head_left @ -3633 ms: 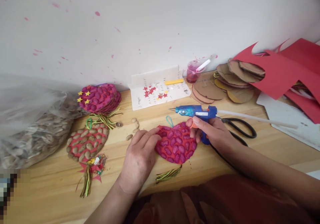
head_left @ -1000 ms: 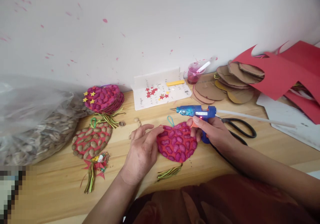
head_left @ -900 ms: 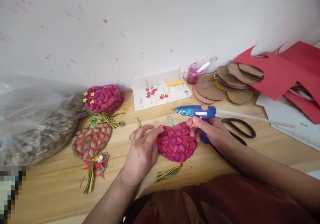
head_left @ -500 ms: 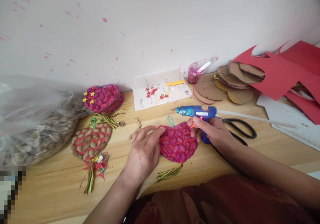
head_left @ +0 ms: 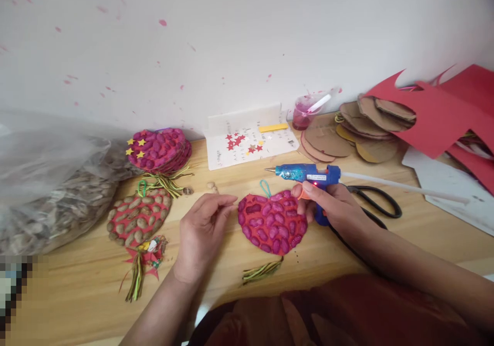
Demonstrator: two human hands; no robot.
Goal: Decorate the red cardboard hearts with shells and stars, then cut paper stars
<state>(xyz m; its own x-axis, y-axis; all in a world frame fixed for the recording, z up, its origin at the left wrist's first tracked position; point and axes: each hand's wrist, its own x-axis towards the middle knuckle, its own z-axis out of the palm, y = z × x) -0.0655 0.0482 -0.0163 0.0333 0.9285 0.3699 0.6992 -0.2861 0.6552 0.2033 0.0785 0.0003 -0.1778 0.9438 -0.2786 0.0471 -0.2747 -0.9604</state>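
Note:
A red heart covered in pink-painted shells (head_left: 272,222) lies flat on the wooden table (head_left: 77,289), with a teal loop at its top and a yellow-green tassel (head_left: 262,271) below. My left hand (head_left: 204,228) rests just left of the heart, apart from it. Its thumb and fingers are drawn together in a loose pinch, and I cannot see what is between them. My right hand (head_left: 334,210) grips a blue glue gun (head_left: 309,173) at the heart's upper right edge. The nozzle points left and a red light glows on the gun.
A clear bag of shells (head_left: 57,197) fills the left. Beside it lie a stack of painted hearts (head_left: 158,148) and an unpainted shell heart (head_left: 137,217). At the back are a star sticker sheet (head_left: 250,140), a pink cup (head_left: 303,114), cardboard cut-outs (head_left: 358,130), red paper (head_left: 436,109) and scissors (head_left: 380,204).
My left hand has slid left off the heart's edge and drawn its fingers together. The heart now lies fully in view. My right hand still holds the glue gun in place.

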